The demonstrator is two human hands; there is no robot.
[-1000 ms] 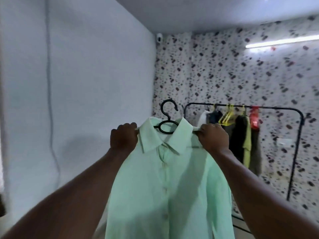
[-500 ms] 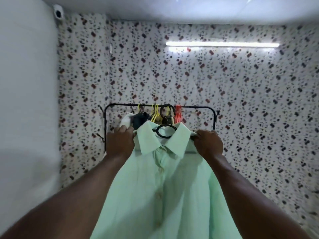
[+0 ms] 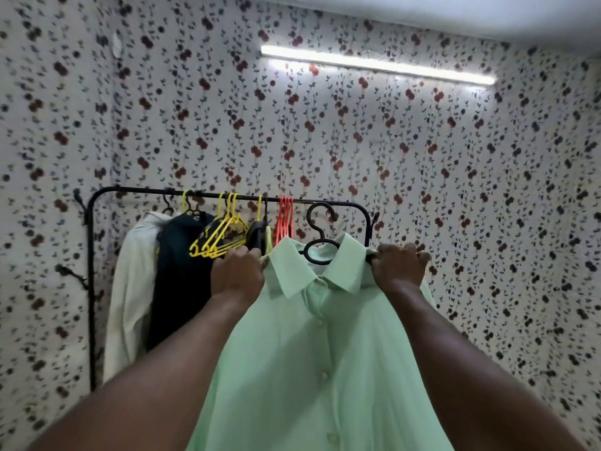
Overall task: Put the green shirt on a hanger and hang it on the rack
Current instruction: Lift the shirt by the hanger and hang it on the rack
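Shirt [image 3: 325,336], green, buttoned, on black hanger [image 3: 320,242]; hook at 12 o'clock, by the rack [image 3: 136,191] rail's right end. We grasp its shoulders: left hand [image 3: 237,275] clenched at 9 o'clock, right hand [image 3: 398,266] clenched at 3 o'clock.

left grip [image 3: 237,275], right grip [image 3: 398,268], both apparently clenched
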